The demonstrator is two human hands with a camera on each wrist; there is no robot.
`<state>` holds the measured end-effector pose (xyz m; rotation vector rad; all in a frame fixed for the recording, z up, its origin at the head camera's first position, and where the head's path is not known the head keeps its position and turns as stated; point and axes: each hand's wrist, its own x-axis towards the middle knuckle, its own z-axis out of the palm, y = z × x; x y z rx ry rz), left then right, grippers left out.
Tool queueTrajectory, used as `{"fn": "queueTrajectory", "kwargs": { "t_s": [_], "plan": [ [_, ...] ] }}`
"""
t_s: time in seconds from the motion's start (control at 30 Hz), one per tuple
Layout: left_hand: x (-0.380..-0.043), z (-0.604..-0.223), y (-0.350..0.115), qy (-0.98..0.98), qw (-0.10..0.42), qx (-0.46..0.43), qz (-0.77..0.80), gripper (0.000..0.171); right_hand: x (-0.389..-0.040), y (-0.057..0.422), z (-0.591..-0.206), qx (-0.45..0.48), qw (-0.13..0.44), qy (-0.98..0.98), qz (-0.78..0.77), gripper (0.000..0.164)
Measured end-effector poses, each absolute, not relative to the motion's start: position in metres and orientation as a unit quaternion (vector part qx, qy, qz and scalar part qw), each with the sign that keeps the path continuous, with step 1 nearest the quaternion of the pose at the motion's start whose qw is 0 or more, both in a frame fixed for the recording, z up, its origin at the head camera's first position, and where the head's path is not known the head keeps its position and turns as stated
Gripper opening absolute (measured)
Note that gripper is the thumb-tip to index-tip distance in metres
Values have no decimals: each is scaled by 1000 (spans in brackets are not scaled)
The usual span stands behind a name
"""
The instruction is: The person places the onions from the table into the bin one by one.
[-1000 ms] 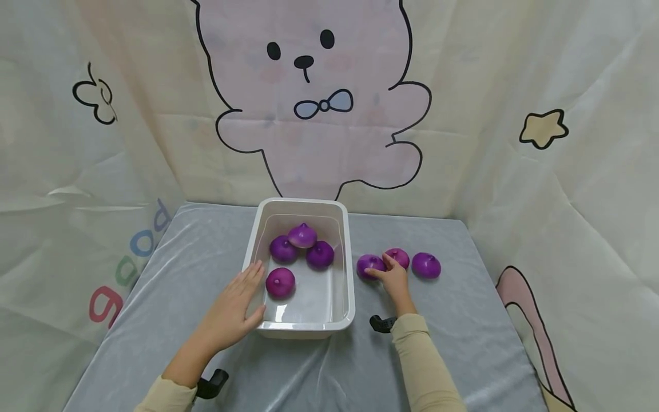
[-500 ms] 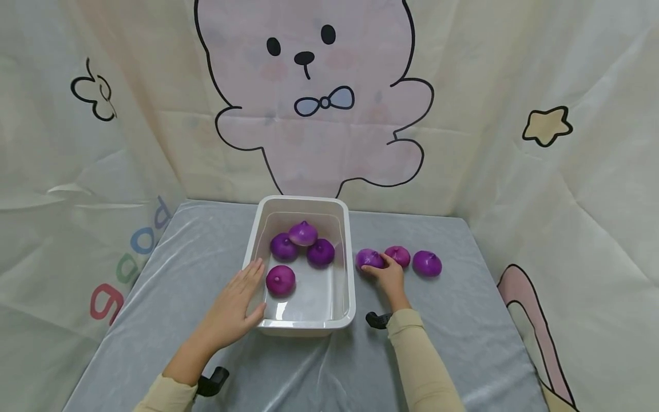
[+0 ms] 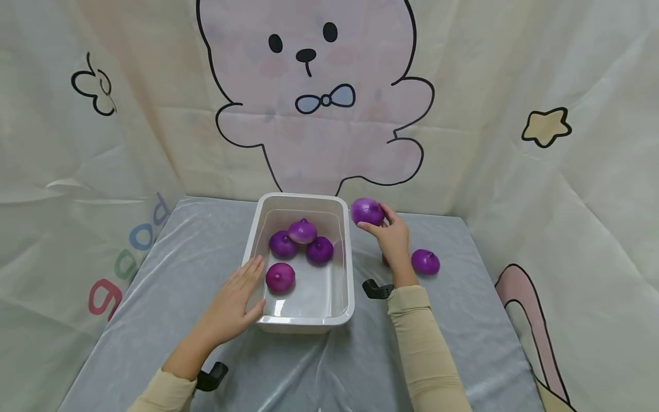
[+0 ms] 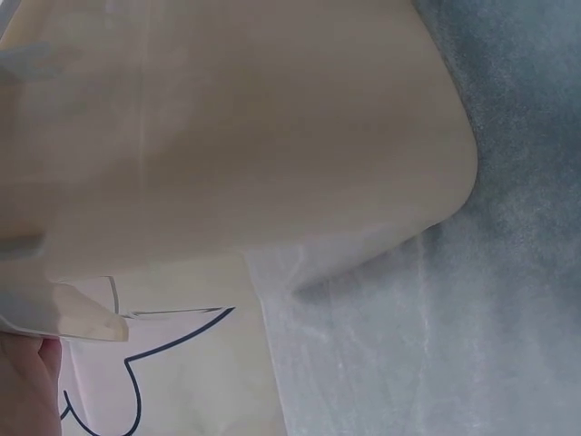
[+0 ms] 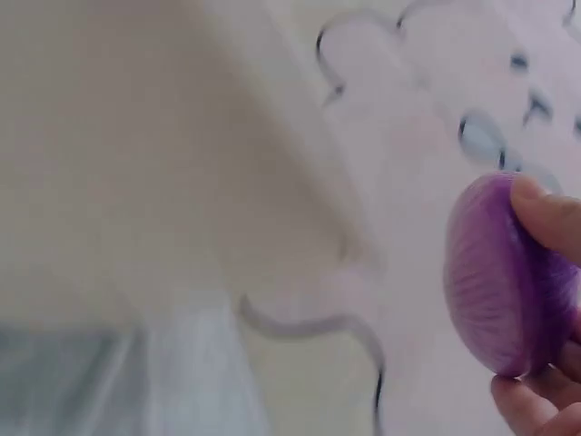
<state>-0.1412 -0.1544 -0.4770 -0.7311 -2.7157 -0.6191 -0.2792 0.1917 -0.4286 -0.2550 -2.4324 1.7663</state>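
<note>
The thumb and fingers of the right hand [image 3: 395, 237] are curled in a pinch round a purple onion [image 3: 367, 212], the thumb on one face and fingertips beneath. The onion is rounded and somewhat flattened, its skin smooth and slightly glossy; the right wrist view shows fine streaks over a paler side, with deeper violet by the fingers. It is up off the table [image 3: 473, 320], just beside the far right corner of a tub [image 3: 309, 321], overlapping the table's far edge in the head view.

The left hand [image 3: 231, 303] holds nothing: its fingers lie straight along the tub's left rim, the thumb spread toward the near left corner. The tub is rectangular, pale and smooth, with rounded corners, a thick lip and a shiny floor carrying a white glint. Inside sit four more onions [image 3: 320, 250], three grouped toward the far end, the hindmost with a pointed tip, and a magenta one [image 3: 280, 278] apart near the left wall.

Right of the right hand, another purple onion [image 3: 425, 262] lies on the table; a reddish sliver [image 3: 384, 260] shows behind the wrist, mostly hidden. Velvety grey cloth [image 3: 177, 274], softly creased, covers the table. The sleeves [image 3: 427, 349] are beige. Along the table's far edge hangs a cream fabric wall [image 3: 463, 57] with a pink bear [image 3: 319, 143].
</note>
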Motion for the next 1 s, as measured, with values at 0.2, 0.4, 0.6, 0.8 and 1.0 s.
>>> {"fn": "queueTrajectory", "kwargs": {
  "t_s": [0.2, 0.4, 0.6, 0.8, 1.0],
  "plan": [
    [-145, -475, -154, -938, 115, -256, -203, 71, -286, 143, -401, -7, 22, -800, 600, 85],
    [-147, -473, -153, -941, 103, -250, -206, 71, -292, 89, -401, 7, -28, -805, 593, 84],
    [-145, -470, -152, -943, 91, -244, -206, 72, -296, 50, -426, 31, -57, -840, 539, 82],
    [-144, -472, -153, -945, 86, -238, -208, 72, -295, 32, -457, 50, -76, -858, 505, 79],
    [-142, -474, -155, -944, 93, -237, -208, 71, -293, 23, -474, 74, -113, -879, 457, 79]
  ]
}}
